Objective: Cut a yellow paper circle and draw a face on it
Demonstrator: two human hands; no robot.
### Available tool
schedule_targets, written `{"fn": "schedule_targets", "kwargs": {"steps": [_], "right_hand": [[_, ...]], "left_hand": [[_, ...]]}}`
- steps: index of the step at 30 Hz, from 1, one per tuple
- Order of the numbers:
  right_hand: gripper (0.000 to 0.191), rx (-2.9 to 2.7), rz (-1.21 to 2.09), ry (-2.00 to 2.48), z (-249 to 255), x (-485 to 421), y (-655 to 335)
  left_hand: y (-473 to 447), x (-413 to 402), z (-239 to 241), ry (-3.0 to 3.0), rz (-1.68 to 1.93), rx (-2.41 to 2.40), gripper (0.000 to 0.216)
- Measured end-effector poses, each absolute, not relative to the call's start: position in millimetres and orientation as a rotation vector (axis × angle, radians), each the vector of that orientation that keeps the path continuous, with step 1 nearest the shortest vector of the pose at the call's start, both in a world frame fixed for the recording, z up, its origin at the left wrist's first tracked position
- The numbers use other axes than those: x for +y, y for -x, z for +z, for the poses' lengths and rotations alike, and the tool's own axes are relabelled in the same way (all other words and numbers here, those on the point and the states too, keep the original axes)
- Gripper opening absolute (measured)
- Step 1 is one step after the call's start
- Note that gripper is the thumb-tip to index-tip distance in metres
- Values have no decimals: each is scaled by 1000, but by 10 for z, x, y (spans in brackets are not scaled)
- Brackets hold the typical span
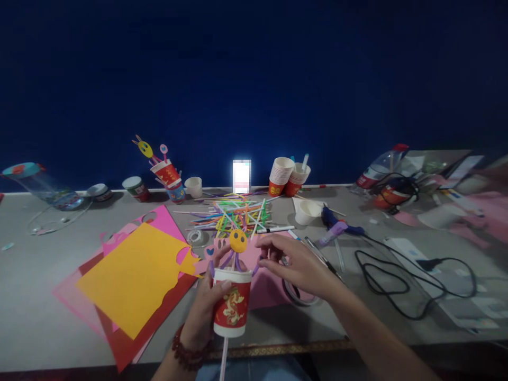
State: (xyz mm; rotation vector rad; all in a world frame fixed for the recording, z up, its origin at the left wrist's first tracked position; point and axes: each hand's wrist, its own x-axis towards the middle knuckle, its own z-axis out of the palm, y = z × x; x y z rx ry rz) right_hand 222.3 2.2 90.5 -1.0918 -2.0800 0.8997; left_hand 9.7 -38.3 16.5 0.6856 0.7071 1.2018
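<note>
Two hands working | left hand (204, 309) gripping upright red paper cup (232, 312), lower centre | right hand (297, 264) hovering frame-right of rim beside purple bent straws (227, 260), fingers half-curled, pinch unclear

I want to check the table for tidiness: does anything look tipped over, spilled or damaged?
A clear bottle lies on its side at the far left, a red-capped bottle likewise at the far right. The coloured straws lie scattered in a loose heap. Nothing looks spilled.
</note>
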Motion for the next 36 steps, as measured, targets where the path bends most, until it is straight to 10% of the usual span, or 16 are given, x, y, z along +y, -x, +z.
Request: {"fn": "schedule_targets", "kwargs": {"steps": [36], "right_hand": [[31, -1440, 1308, 913, 512, -202, -1906]], "left_hand": [[-127, -469, 147, -654, 1259, 470, 74]]}}
